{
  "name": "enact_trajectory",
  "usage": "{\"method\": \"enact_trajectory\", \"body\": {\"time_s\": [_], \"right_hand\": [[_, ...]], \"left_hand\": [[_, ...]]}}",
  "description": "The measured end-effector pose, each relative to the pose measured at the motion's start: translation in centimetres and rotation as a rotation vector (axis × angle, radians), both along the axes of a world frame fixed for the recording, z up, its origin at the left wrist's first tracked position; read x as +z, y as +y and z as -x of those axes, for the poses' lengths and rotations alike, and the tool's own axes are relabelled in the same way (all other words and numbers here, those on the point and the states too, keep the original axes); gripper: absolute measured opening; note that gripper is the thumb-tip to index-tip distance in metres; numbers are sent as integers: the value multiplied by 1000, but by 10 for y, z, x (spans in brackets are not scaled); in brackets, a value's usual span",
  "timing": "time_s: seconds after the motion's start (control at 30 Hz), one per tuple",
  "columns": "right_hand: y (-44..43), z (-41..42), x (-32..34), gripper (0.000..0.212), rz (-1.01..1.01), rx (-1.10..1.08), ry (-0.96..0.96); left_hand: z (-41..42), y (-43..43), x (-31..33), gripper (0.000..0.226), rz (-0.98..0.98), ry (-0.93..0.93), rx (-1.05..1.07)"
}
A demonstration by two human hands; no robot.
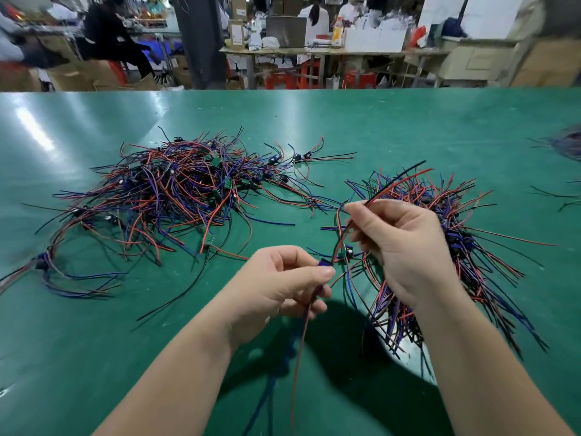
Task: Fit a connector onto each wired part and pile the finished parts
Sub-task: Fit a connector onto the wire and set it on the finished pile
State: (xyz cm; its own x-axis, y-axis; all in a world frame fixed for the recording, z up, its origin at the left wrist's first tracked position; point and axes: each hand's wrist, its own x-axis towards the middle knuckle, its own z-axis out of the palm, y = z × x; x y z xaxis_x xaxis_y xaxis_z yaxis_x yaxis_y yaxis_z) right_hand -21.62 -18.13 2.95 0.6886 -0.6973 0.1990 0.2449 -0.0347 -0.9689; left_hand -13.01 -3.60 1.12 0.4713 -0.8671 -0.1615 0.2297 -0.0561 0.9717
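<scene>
My left hand [283, 280] pinches the blue connector [324, 263] at centre frame; my right hand [405, 247] grips the wired part [348, 251] by its wires, so both ends face for joining.

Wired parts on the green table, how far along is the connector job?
Probably done: the right pile, by the right hand, shows dark blue connectors. In hand: the left hand pinches a blue connector, the right hand grips one part's red and black wires. Left: the larger left pile, seemingly most of the job.
</scene>
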Motion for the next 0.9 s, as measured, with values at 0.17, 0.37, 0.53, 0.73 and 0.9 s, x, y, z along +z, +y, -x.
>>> {"method": "enact_trajectory", "body": {"time_s": [0.17,0.37,0.53,0.73,0.9], "right_hand": [[-8,4,4,18,-46,-116,-69],[-4,3,6,29,-60,-93,-64],[-7,5,6,40,-147,-106,-76],[-8,6,1,11,-69,73,63],[9,2,-6,27,128,430,14]], "left_hand": [[0,8,-4,24,-90,-78,-296],[-2,13,-2,22,-78,-102,-503],[-7,20,1,29,109,-31,-630],[-13,13,-3,24,480,221,-493],[-13,7,-1,51,476,390,-35]]}}
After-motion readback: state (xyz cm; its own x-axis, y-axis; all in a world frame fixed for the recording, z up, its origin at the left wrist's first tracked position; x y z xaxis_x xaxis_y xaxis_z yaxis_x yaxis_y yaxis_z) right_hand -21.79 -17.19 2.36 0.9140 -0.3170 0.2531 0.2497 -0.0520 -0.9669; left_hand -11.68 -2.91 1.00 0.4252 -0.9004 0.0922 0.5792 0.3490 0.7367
